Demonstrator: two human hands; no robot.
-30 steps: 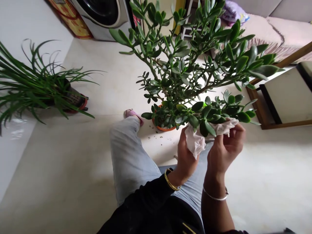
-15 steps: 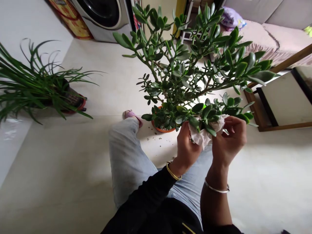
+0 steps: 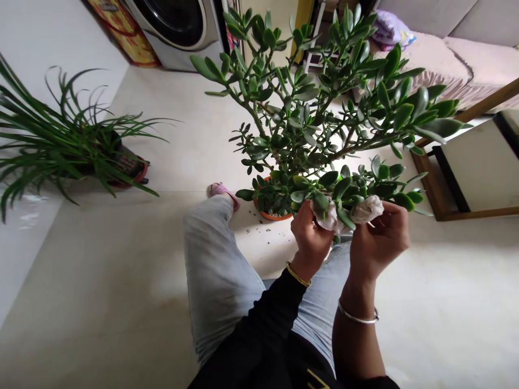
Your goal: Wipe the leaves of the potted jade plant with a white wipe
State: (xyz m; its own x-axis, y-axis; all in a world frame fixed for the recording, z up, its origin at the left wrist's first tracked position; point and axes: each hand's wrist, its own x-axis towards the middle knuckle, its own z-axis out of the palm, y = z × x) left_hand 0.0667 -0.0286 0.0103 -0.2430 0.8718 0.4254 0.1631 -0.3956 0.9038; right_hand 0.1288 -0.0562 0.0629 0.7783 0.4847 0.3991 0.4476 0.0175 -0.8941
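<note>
A bushy jade plant (image 3: 316, 108) grows from an orange pot (image 3: 271, 212) on the pale floor in front of me. My left hand (image 3: 308, 237) and my right hand (image 3: 379, 237) are raised under its lowest right branch. Both are closed on a crumpled white cloth (image 3: 367, 209) that is bunched around the leaves of that branch. A gold bangle sits on my left wrist and a silver one on my right. My leg in light jeans (image 3: 214, 259) stretches toward the pot.
A grassy long-leaved plant (image 3: 52, 146) in a dark pot stands at the left by the white wall. A washing machine (image 3: 178, 27) is at the back, a sofa (image 3: 454, 59) at the top right, a wooden-framed stand (image 3: 466, 167) at the right. Soil crumbs lie near the orange pot.
The cloth, hanging loose a second ago, is now bunched up tighter around the branch. Both hands have moved slightly up and closer to the leaves.
</note>
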